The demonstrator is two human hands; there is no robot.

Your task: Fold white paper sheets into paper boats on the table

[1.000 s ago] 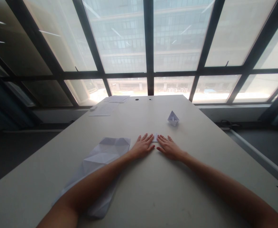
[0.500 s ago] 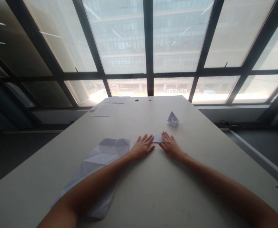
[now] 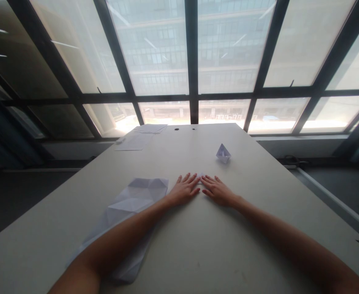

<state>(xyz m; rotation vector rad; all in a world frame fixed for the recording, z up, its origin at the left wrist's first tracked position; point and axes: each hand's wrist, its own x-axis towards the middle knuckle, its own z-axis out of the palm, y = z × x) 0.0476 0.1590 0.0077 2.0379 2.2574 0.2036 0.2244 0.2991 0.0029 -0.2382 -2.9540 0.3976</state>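
Both of my hands lie flat on the white table, close together over a small folded piece of white paper [image 3: 200,179]. Only a narrow strip of that paper shows between my fingers. My left hand [image 3: 183,189] presses on its left part with the fingers stretched out. From the other side, my right hand [image 3: 217,190] rests on it, palm down, fingers extended. Just beyond my right hand stands a folded paper boat [image 3: 223,154] with a pointed top. A large creased sheet of paper [image 3: 133,200] lies partly under my left forearm.
Several flat white sheets [image 3: 130,143] lie at the table's far left, with a small white object [image 3: 120,140] beside them. Two dark round holes are near the far edge of the table [image 3: 179,253]. Tall windows [image 3: 157,49] rise behind it.
My right hand has slid left toward my left hand, covering more of the folded paper. The left hand, paper boat and creased sheet have stayed in place.
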